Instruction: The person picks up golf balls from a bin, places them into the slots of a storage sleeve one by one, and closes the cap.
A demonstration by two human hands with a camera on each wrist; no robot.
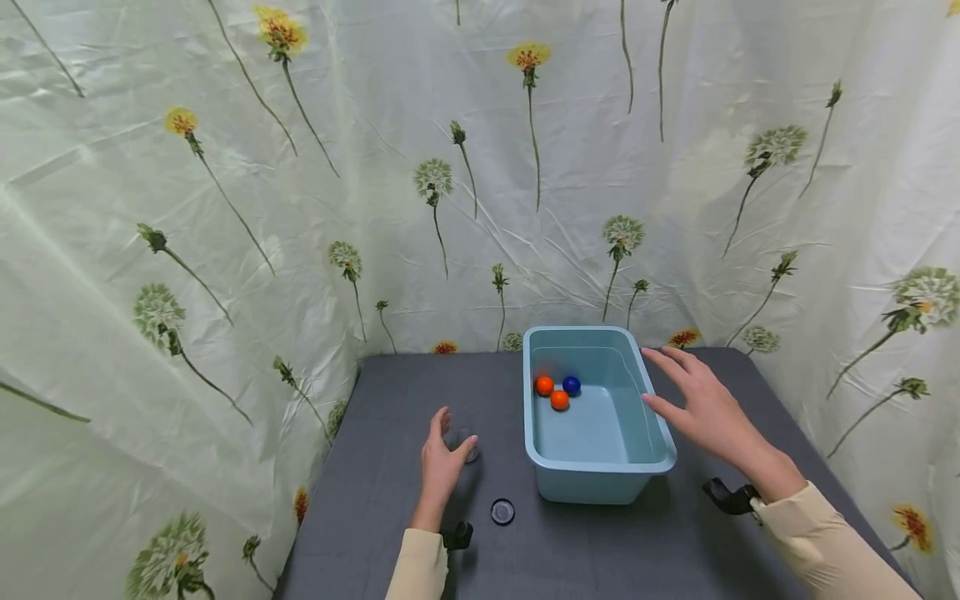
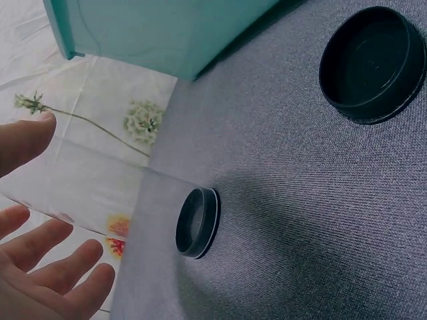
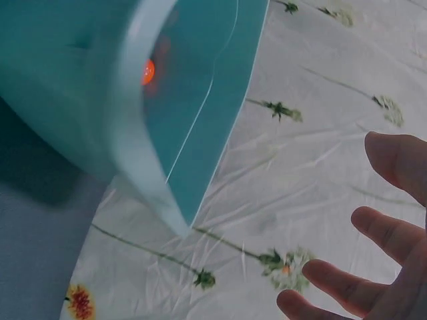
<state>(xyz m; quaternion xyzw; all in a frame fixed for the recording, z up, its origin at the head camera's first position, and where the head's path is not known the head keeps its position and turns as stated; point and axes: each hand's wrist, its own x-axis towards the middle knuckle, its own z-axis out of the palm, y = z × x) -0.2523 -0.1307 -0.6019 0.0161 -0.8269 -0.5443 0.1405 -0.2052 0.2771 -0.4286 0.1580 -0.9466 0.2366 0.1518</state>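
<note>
A clear cylinder [image 2: 100, 187] with a black base [image 2: 198, 223] stands upright on the dark grey tabletop. My left hand [image 1: 442, 462] is spread beside it, thumb near one side and fingertips [image 2: 87, 253] close to the other. A round black lid [image 1: 502, 512] lies on the table to the right of that hand. Right of centre sits a light blue plastic bin [image 1: 588, 487], holding two orange balls [image 1: 559, 400] and a dark blue ball [image 1: 572, 385]. My right hand [image 1: 705, 404] hovers by the bin's right rim, fingers spread and holding nothing.
The grey cloth-covered table [image 1: 405, 383] ends at a pale curtain [image 1: 375, 167] with a dandelion print, which hangs behind it and along both sides. Black straps [image 1: 727, 497] are on both wrists.
</note>
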